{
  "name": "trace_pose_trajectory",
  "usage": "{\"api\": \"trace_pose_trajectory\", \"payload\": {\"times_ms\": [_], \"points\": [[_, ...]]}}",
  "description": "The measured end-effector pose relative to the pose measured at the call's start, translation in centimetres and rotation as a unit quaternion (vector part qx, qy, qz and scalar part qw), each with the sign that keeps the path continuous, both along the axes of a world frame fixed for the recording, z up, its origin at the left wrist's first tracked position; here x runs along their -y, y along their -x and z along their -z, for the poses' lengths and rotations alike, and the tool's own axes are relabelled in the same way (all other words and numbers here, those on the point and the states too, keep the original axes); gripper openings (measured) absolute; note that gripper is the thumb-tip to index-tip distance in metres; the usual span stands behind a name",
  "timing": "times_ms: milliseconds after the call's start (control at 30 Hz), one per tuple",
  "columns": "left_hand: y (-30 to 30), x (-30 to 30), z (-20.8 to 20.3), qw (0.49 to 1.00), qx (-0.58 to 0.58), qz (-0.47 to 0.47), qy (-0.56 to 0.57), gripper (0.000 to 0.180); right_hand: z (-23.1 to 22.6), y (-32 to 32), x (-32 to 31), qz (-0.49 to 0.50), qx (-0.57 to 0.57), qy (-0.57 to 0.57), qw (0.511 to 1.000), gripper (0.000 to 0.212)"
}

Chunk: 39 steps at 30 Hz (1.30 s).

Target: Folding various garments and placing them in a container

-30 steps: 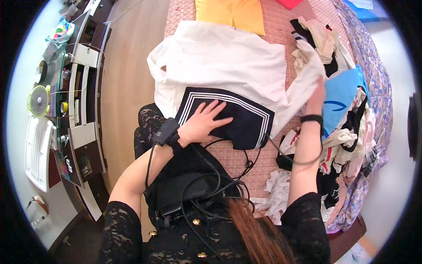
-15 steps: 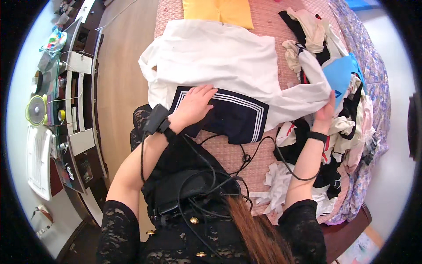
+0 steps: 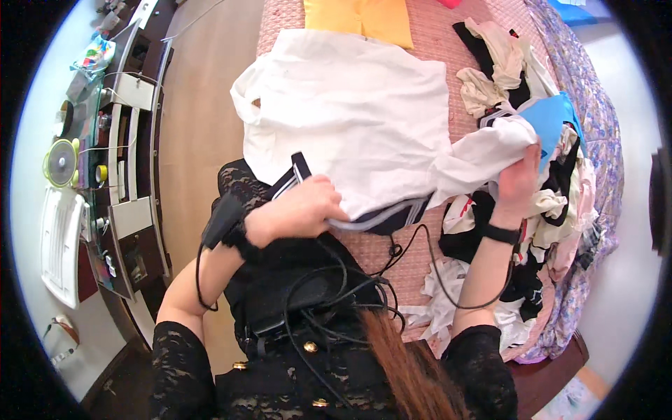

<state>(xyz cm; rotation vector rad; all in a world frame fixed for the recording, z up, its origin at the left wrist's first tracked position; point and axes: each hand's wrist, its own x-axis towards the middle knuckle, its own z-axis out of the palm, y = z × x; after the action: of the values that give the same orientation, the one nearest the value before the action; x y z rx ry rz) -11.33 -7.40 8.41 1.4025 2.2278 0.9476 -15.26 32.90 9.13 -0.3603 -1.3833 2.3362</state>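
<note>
A white long-sleeved shirt (image 3: 357, 112) with a navy, white-striped sailor collar (image 3: 399, 218) lies spread on the bed, its collar end toward me. My left hand (image 3: 301, 210) is closed on the collar, which is bunched and partly folded under its fingers. Off to the right, my right hand (image 3: 519, 182) is closed around the end of the shirt's sleeve (image 3: 476, 150), beside the clothes pile. The fingertips there are partly hidden by the cloth.
A heap of mixed clothes (image 3: 560, 203) covers the bed's right side, with a blue piece (image 3: 549, 115) among them. Folded yellow cloth (image 3: 360, 19) lies beyond the shirt on the pink quilted cover (image 3: 364, 246). Black cables (image 3: 434, 259) loop near my arms. Shelving (image 3: 133, 164) stands left.
My left hand went from lying flat on the collar to gripping it and drawing it toward me, so the collar is now folded. My right hand shifted slightly with the sleeve end, which bunched up.
</note>
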Motion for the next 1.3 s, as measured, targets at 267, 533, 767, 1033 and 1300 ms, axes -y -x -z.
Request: {"api": "trace_pose_trajectory", "payload": {"times_ms": [267, 533, 767, 1033, 1300], "points": [[-5.5, 1.9, -3.9, 0.998, 0.043, 0.018, 0.035, 0.037, 3.8, -4.8, 15.9, -0.483, -0.089, -0.522, 0.697, 0.021], [-6.3, 2.0, -4.3, 0.996, 0.061, 0.0, 0.06, 0.044, 6.0, -5.9, 17.7, -0.473, -0.081, -0.58, 0.658, 0.025], [-2.2, 5.2, -3.6, 0.969, 0.173, -0.179, 0.001, 0.037, 4.4, -5.2, 19.3, -0.364, -0.057, -0.6, 0.71, 0.027], [3.8, 6.9, 6.8, 0.933, -0.202, -0.281, 0.102, 0.041, 2.5, -8.2, 19.7, -0.622, -0.028, -0.412, 0.665, 0.015], [5.5, 7.1, 5.4, 0.933, -0.121, -0.336, 0.043, 0.01, 1.5, -9.5, 18.8, -0.622, -0.023, -0.398, 0.674, 0.022]]}}
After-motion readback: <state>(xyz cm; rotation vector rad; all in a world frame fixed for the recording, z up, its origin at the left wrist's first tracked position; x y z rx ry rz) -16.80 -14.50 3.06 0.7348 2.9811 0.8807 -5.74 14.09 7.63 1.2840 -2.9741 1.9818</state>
